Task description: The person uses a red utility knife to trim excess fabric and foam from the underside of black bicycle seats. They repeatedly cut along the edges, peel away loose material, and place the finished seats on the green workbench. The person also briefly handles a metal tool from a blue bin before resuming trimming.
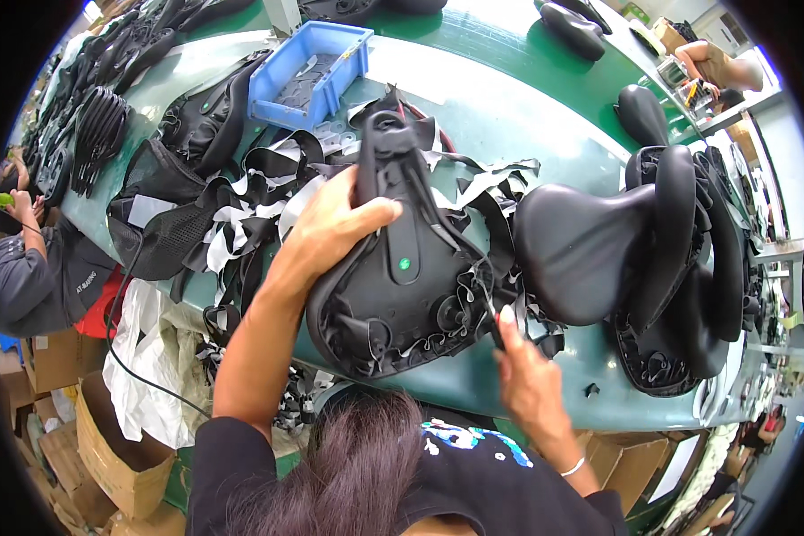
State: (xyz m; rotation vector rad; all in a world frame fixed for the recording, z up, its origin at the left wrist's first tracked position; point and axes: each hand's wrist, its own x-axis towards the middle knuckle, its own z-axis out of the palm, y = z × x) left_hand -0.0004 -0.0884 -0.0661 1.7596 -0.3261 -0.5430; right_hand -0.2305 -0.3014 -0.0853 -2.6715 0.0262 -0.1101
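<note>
An upturned black bicycle saddle (402, 277) lies on the green table (527, 116), underside up, with frilled cover edge around its rim. My left hand (330, 228) grips its left side near the narrow nose. My right hand (523, 366) holds a thin dark tool (489, 313) whose tip touches the saddle's right rim. My hair and black shirt fill the lower middle.
Finished black saddles (598, 241) are stacked to the right. Black and white offcut strips (241, 205) lie left of my hand. A blue bin (308, 76) stands behind. Cardboard boxes (116, 456) sit below left. A person in grey (27, 277) sits at left, another person (715, 67) far right.
</note>
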